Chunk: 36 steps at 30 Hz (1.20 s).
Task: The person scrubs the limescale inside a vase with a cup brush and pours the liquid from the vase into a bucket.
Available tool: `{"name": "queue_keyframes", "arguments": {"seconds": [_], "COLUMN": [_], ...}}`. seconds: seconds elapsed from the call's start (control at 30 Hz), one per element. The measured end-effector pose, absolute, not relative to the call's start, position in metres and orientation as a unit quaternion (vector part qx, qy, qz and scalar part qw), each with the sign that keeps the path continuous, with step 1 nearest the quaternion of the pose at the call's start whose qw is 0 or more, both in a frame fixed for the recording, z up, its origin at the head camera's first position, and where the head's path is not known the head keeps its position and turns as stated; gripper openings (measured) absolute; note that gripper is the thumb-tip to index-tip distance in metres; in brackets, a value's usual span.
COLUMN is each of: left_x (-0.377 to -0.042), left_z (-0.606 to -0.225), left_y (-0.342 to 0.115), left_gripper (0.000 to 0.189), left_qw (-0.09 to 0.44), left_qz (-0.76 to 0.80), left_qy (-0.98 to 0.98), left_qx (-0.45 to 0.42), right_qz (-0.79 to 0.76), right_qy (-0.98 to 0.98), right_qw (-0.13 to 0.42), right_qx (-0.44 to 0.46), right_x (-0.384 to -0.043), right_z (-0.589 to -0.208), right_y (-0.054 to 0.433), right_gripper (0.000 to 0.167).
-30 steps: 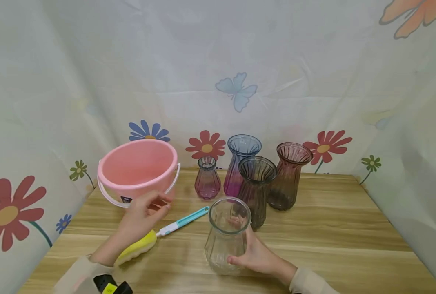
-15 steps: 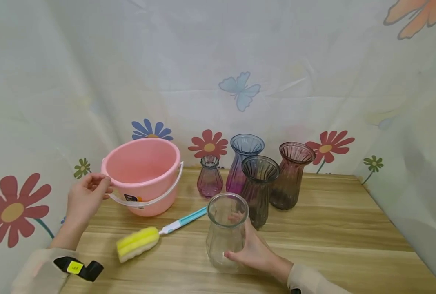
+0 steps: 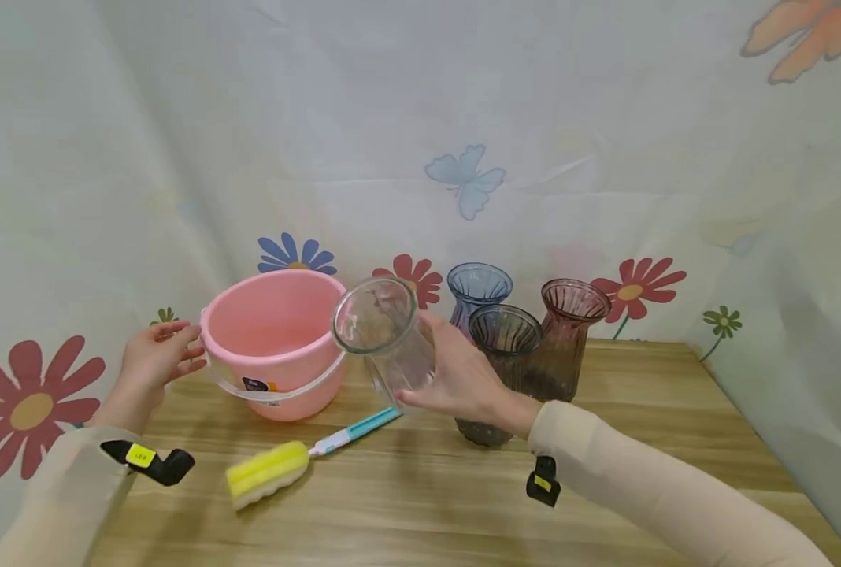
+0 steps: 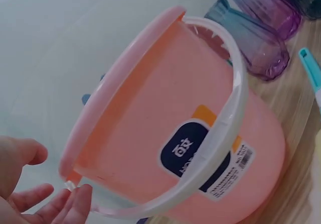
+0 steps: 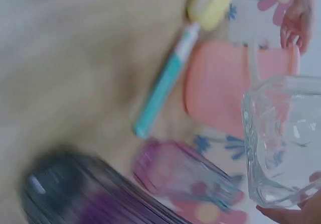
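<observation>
My right hand (image 3: 459, 370) grips a clear glass vase (image 3: 392, 354) by its side. It is lifted off the table and tilted left, its mouth near the right rim of the pink bucket (image 3: 300, 390). At the bucket's left side my left hand (image 3: 154, 358) has its fingertips at the rim, by the joint of the white handle (image 4: 220, 138); its thumb stands apart. In front of the bucket lies a cleaning brush with a yellow sponge head (image 3: 268, 470) and a turquoise handle (image 3: 372, 423).
Behind my right hand stand a blue-purple vase (image 3: 479, 282), a dark grey vase (image 3: 505, 335) and a reddish-brown vase (image 3: 565, 339). The clear vase and hand hide a small purple vase in the head view; the right wrist view shows this small vase (image 5: 183, 171).
My right hand has raised the clear vase off the table and tipped it left toward the bucket. My left hand moved from the bucket's front to its left rim.
</observation>
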<state>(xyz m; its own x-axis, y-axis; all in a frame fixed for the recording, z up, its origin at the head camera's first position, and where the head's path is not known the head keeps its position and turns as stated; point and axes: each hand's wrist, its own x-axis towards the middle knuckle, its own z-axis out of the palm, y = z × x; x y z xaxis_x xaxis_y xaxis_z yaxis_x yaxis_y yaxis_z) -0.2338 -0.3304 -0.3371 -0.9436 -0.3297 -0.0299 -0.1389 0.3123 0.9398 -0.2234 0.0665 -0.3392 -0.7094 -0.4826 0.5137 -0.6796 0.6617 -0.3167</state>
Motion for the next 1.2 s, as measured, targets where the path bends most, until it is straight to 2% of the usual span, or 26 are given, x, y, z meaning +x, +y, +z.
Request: {"name": "queue_keyframes", "arguments": {"seconds": [0.17,0.27,0.5,0.73,0.83,1.07,1.2], "left_x": [-0.248,-0.252,-0.253,-0.255,-0.256,-0.256,-0.255], "left_z": [-0.33,-0.33,-0.332,-0.333,-0.333,-0.334,-0.335], "left_y": [-0.336,-0.336,-0.334,-0.331,-0.328,-0.331,-0.333], "left_gripper": [0.069,0.065,0.06,0.058,0.058,0.058,0.059], "left_qw": [0.035,0.024,0.042,0.045,0.045,0.048,0.046], "left_qz": [-0.554,-0.553,-0.557,-0.562,-0.563,-0.566,-0.566], "left_qy": [-0.821,-0.822,-0.816,-0.815,-0.815,-0.811,-0.81], "left_qx": [0.131,0.135,0.149,0.137,0.13,0.138,0.144], "right_qz": [0.169,0.111,0.022,-0.12,-0.205,-0.347,-0.38], "right_qy": [-0.89,-0.891,-0.883,-0.888,-0.865,-0.755,-0.716], "right_qw": [0.212,0.227,0.278,0.304,0.341,0.479,0.513], "right_qx": [0.367,0.378,0.378,0.325,0.304,0.282,0.282], "right_x": [-0.251,-0.264,-0.291,-0.303,-0.305,-0.308,-0.308], "right_z": [-0.296,-0.278,-0.261,-0.258,-0.26,-0.266,-0.266], "right_y": [0.051,0.042,0.027,0.016,0.014,0.009,0.006], "right_gripper": [0.098,0.098,0.095,0.098,0.101,0.101,0.103]}}
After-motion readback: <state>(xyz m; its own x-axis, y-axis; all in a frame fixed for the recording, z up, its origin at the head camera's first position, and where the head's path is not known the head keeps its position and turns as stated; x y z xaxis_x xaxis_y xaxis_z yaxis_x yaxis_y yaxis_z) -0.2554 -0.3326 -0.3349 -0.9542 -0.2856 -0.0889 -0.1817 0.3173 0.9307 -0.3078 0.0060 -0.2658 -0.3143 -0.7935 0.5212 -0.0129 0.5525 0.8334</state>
